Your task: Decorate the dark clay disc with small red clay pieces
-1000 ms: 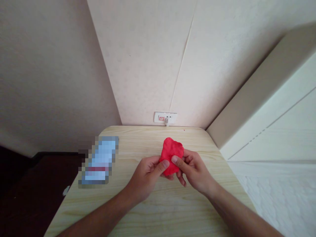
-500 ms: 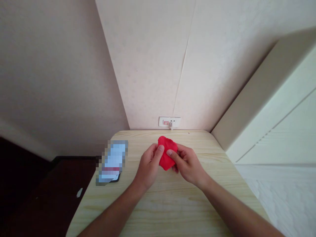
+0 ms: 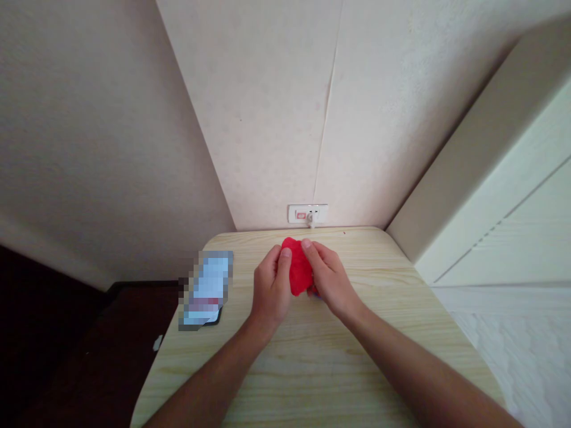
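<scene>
A flattened, soft-looking red piece (image 3: 300, 272), like clay or dough, is held up between both hands over the wooden table (image 3: 307, 362). My left hand (image 3: 272, 285) pinches its left side, the thumb lying on the near face near the top. On the other side my right hand (image 3: 330, 276) grips the right edge, thumb at the upper corner. The fingers behind the red piece are mostly hidden. Something small and bluish shows under the right hand, too little of it to name.
A phone (image 3: 207, 288), blurred by pixelation, lies on the table's left side. At the back, a wall socket (image 3: 307, 214) holds a white plug with a cable running up. A pale cabinet (image 3: 499, 196) stands to the right, beside a white quilted surface (image 3: 513, 356).
My right thumb has shifted from the middle of the red piece to its upper right corner. The red piece looks narrower now. The camera view has shifted slightly.
</scene>
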Motion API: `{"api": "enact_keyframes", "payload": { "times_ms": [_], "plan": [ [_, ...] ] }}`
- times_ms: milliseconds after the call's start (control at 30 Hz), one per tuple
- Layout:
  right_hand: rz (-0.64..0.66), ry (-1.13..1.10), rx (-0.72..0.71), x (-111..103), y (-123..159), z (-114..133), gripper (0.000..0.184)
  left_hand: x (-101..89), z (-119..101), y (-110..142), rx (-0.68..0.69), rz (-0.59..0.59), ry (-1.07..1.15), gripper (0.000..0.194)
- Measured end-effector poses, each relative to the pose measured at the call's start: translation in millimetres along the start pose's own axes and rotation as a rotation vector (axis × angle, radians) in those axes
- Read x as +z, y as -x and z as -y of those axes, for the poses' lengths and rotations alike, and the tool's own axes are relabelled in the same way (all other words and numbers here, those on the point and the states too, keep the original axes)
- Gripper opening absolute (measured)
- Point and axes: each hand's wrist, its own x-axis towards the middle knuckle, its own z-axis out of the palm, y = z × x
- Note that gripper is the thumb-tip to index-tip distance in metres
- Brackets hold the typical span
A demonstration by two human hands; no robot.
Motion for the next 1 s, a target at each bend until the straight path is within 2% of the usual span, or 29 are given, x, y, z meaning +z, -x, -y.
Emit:
{"api": "enact_keyframes", "payload": {
  "times_ms": [100, 233, 433, 533, 733, 867, 1000],
  "plan": [
    [-0.098, 0.150, -0.096, 11.2, -16.5, -0.6, 0.048, 0.4, 6.3, -11.6, -0.010, -0.037, 0.002, 0.042],
    [-0.085, 0.271, -0.180, 20.7, -32.4, -1.0, 0.046, -6.7, 13.8, -25.4, 0.017, -0.103, -0.050, 0.045],
    [-0.100, 0.329, -0.201, 25.8, -39.7, -4.1, 0.049, -13.9, 17.9, -26.1, 0.039, -0.222, -0.073, 0.043],
    [-0.079, 0.332, -0.195, 26.5, -41.2, -8.1, 0.051, -15.1, 23.3, -25.7, 0.003, -0.205, -0.025, 0.042],
    [0.067, 0.358, -0.184, 24.7, -37.5, -10.3, 0.049, -19.4, 26.3, -20.5, -0.058, -0.169, 0.058, 0.038],
    [0.049, 0.375, -0.184, 21.4, -28.5, -6.4, 0.050, -16.9, 18.9, -13.8, -0.108, -0.167, 0.149, 0.038],
    [-0.023, 0.371, -0.190, 15.0, -24.7, -3.9, 0.052, -11.6, 14.9, -15.2, -0.259, -0.116, 0.402, 0.042]
  ]
}}
